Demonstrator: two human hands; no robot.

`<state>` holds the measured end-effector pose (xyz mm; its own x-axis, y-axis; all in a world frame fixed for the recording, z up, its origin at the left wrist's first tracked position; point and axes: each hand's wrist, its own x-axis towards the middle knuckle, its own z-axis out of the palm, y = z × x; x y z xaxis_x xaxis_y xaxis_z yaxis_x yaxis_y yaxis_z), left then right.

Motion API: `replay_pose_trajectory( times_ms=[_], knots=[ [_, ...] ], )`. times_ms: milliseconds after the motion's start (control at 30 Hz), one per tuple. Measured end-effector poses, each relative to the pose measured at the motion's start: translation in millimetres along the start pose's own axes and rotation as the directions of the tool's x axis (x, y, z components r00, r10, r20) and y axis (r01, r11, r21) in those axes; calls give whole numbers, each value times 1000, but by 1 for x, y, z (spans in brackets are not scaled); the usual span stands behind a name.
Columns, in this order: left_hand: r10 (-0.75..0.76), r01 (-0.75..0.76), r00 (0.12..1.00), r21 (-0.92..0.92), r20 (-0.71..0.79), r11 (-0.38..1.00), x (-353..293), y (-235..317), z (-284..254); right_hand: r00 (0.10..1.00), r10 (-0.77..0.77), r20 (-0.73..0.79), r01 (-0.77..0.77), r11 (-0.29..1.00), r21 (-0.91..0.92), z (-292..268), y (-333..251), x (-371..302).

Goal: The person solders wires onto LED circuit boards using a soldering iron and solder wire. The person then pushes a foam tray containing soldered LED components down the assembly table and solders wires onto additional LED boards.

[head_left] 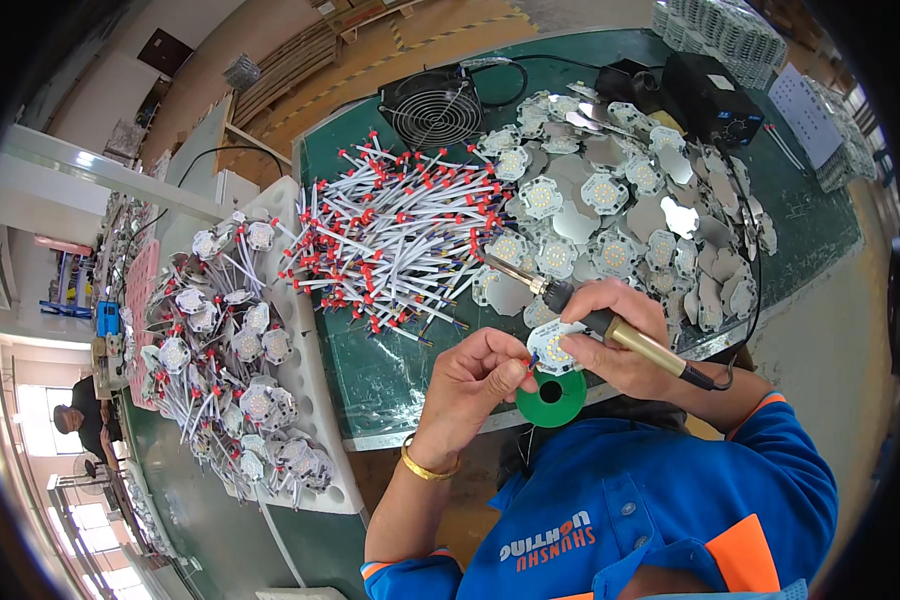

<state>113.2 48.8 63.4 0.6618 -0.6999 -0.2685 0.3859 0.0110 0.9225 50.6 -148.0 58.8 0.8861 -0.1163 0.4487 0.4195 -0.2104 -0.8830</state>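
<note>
My right hand [625, 340] grips a soldering iron [560, 298] with a gold handle, its tip pointing up-left over the bench. The same hand's fingers also steady a small round white LED board [553, 347]. My left hand [475, 385] pinches the red-tipped end of a thin wire [526, 363] against that board's left edge. Just below the board sits a green solder spool [551, 397] at the bench's front edge. A gold bangle circles my left wrist.
A heap of white wires with red ends [395, 240] covers the green bench [370, 370]. Several bare LED boards and metal plates [620, 215] lie to the right. A white tray [310, 380] of wired boards stands left. A black fan [433, 108] and black box [712, 95] sit behind.
</note>
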Motion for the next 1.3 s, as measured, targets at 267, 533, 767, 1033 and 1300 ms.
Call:
replay_pose_trajectory(
  times_ms=[267,533,767,1033,1300],
  knots=[
    [221,-218,975,-88,28,972,13,-19,-6,984,167,60,-176,963,202,7,1,5],
    [453,-448,877,67,-160,891,17,-26,13,949,313,37,-292,830,475,24,-7,5],
    [445,-457,826,52,-345,888,3,-42,3,998,-58,-16,56,995,-81,8,0,10],
    [305,-400,897,-297,-320,867,-22,-44,-24,903,-259,342,391,826,-407,-32,52,-5],
    [135,-91,937,150,-322,985,-37,-26,-17,797,-202,570,544,651,-529,-14,62,2]
  ],
)
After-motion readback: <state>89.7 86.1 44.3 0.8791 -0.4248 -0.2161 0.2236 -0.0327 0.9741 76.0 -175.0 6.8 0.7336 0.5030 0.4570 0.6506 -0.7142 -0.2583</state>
